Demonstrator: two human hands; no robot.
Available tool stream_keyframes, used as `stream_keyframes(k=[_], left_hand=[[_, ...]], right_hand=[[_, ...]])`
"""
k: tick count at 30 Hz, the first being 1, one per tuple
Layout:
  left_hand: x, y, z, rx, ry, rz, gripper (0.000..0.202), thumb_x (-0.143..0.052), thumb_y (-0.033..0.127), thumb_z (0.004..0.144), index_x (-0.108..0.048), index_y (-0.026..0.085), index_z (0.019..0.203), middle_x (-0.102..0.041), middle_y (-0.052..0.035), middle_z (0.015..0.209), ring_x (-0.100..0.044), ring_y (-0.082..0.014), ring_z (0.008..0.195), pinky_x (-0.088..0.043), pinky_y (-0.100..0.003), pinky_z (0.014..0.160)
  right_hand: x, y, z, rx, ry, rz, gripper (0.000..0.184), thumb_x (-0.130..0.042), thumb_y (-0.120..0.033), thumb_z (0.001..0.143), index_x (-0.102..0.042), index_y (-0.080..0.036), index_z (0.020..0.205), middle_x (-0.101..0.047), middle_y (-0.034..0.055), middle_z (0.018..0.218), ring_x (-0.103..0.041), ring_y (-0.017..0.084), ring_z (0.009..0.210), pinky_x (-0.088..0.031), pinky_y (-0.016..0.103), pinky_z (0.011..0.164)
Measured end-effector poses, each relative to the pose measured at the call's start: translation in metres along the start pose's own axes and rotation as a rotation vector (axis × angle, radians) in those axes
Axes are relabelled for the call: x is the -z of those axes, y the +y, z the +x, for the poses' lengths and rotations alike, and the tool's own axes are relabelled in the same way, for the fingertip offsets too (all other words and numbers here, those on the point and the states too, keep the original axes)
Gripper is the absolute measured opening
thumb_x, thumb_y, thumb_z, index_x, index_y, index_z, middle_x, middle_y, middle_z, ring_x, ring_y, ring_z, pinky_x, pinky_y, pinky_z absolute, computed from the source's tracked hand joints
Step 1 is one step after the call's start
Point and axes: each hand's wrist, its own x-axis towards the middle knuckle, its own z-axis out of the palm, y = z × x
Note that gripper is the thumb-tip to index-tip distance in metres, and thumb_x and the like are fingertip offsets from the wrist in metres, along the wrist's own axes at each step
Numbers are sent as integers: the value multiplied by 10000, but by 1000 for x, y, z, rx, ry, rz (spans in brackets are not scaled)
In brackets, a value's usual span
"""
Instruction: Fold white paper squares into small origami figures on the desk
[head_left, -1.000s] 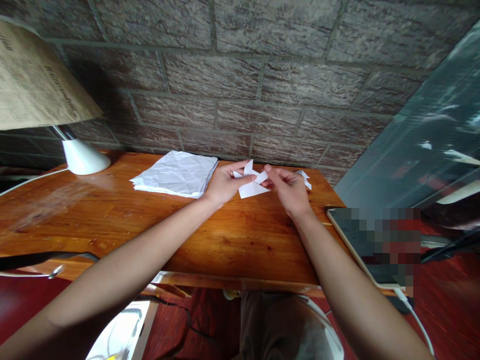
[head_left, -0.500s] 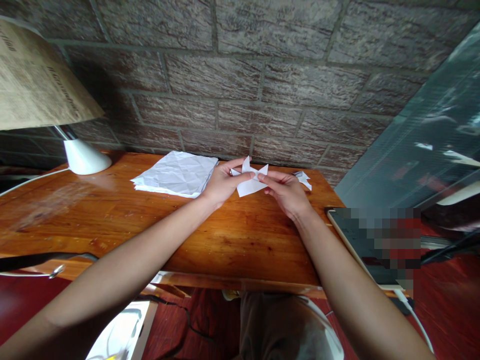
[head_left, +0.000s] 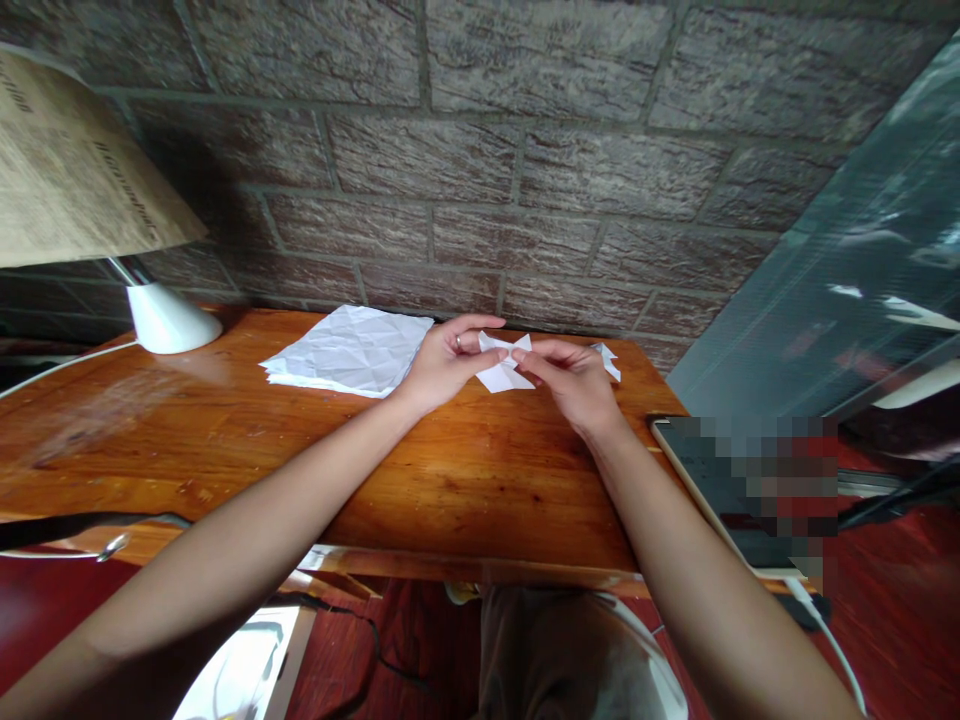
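Observation:
Both my hands hold a small folded white paper piece (head_left: 503,366) just above the far part of the wooden table (head_left: 375,460). My left hand (head_left: 444,364) pinches its left side with thumb and fingers. My right hand (head_left: 571,380) pinches its right side, fingers closed on the paper. A stack of creased white paper sheets (head_left: 346,350) lies just left of my left hand. Another small folded white paper piece (head_left: 609,358) rests on the table behind my right hand.
A lamp with a white base (head_left: 163,318) and a printed paper shade (head_left: 75,180) stands at the table's far left. A brick wall (head_left: 480,150) rises behind the table. A tablet-like device (head_left: 705,470) lies at the right edge. A white cable (head_left: 825,630) trails down.
The folded paper piece has been pressed smaller and lower between my hands. My left fingers have stretched over its top. Both hands stay at the same spot.

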Motion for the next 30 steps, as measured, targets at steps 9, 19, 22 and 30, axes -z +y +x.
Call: stream_keyframes(k=[9, 19, 22, 30], left_hand=[[-7, 3, -3, 138, 57, -115, 500, -901, 353, 619, -711, 175, 1045, -786, -30, 847, -702, -180, 724, -533, -307, 714], [-9, 4, -3, 128, 94, -26, 536, -897, 390, 608, -718, 165, 1061, -776, -23, 803, -681, -182, 694, -506, -299, 683], [-6, 4, -2, 97, 124, -26, 544, -895, 386, 616, -695, 168, 1073, -782, -22, 817, -683, -179, 697, -516, -305, 707], [-2, 10, -2, -10, 92, 87, 518, -885, 433, 649, -654, 192, 1046, -769, -21, 795, -696, -191, 720, -527, -322, 744]], right_hand=[[-3, -3, -1, -197, 17, 164, 281, -911, -436, 607, -791, -231, 759, -728, -9, 740, -574, 107, 654, -380, 237, 568], [-5, 0, 0, -259, 92, 158, 468, -847, -656, 606, -724, -205, 625, -721, 32, 683, -551, 111, 579, -397, 244, 530], [-8, 0, -1, -185, 91, 140, 497, -793, -693, 666, -738, -199, 649, -708, 36, 679, -526, 105, 558, -368, 249, 508], [-8, 0, -2, -58, 35, 108, 313, -886, -461, 650, -788, -248, 857, -717, -18, 768, -497, 95, 601, -350, 249, 528]])
